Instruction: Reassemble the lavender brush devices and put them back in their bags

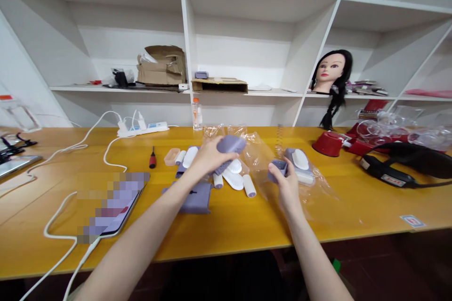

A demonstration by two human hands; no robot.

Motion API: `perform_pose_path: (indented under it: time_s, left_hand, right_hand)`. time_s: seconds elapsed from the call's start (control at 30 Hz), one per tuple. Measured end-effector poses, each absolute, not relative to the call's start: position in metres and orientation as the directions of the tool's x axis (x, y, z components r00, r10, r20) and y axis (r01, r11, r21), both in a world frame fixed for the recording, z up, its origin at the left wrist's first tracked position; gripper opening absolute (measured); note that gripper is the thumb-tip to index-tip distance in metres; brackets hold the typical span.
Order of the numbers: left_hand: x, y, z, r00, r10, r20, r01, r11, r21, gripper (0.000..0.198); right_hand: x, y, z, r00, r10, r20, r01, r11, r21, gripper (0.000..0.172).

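My left hand is closed on a grey-purple plastic piece, tilted above the table; small holes show along its lower part. In my right hand is a small grey-purple plastic cup, its hollow side facing up. White oval ribbed pieces and a white roller lie under and beside my left hand. A flat grey-purple panel rests nearer the front edge. Just beyond my right hand, a grey-purple tray carries a white oval piece. Clear plastic film spreads between the hands.
A red screwdriver, a pink box and a phone with a white cable are on the left. A power strip and bottle stand behind. Red cups and a black headset strap lie right.
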State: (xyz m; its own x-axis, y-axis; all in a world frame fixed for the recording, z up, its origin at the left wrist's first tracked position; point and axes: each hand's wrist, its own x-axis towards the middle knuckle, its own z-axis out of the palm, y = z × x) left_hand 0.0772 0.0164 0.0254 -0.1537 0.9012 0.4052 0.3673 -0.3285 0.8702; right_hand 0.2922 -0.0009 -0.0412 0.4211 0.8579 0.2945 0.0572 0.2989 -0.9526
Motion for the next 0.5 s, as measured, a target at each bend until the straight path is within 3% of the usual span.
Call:
perform_pose_path:
  time_s: [0.07, 0.23, 0.33, 0.5]
  left_hand:
    - [0.099, 0.006, 0.019, 0.007, 0.922, 0.387, 0.48, -0.343, 0.807, 0.057]
    - [0.127, -0.047, 0.005, 0.297, 0.934, 0.2, 0.796, -0.358, 0.488, 0.066]
    - [0.123, -0.075, -0.002, 0.386, 0.906, 0.173, 0.841, -0.423, 0.338, 0.063]
    - [0.114, -0.092, -0.012, 0.466, 0.87, 0.16, 0.823, -0.493, 0.284, 0.062]
  right_hand:
    - [0.295, -0.003, -0.039, 0.498, 0.805, 0.324, 0.026, 0.36, -0.933, 0.079]
    - [0.3, -0.005, -0.038, 0.542, 0.754, 0.371, 0.081, 0.393, -0.916, 0.077]
    - [0.3, -0.005, -0.04, 0.516, 0.763, 0.39, 0.111, 0.391, -0.914, 0.077]
    - [0.298, -0.001, -0.044, 0.468, 0.777, 0.42, 0.131, 0.409, -0.903, 0.078]
